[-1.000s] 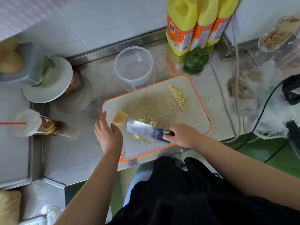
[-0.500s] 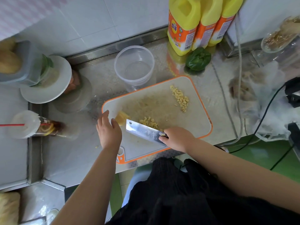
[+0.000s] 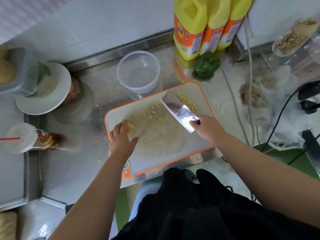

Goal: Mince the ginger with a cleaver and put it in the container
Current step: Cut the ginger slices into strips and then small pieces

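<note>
An orange-rimmed white cutting board (image 3: pixel 207 108) lies on the steel counter. My right hand (image 3: pixel 208 127) grips the cleaver (image 3: pixel 178 110) by its handle, the blade slanting toward the board's far edge beside a pile of chopped ginger (image 3: pixel 187 102). A few loose bits (image 3: pixel 152 112) lie mid-board. My left hand (image 3: pixel 121 139) rests on the board's left side, fingers over an uncut ginger chunk (image 3: pixel 131 128). An empty clear round container (image 3: pixel 138 71) stands just beyond the board.
Yellow oil bottles (image 3: pixel 204 26) and a green pepper (image 3: pixel 206 64) stand at the back wall. A lidded iced drink with a red straw (image 3: pixel 31 138) and a white plate (image 3: pixel 43 90) are at the left. Cables and plastic bags (image 3: pixel 280 108) crowd the right.
The cleaver has swept from the board's near left to its far right, pushing the newly cut ginger toward the older pile. My left hand stayed on the ginger chunk.
</note>
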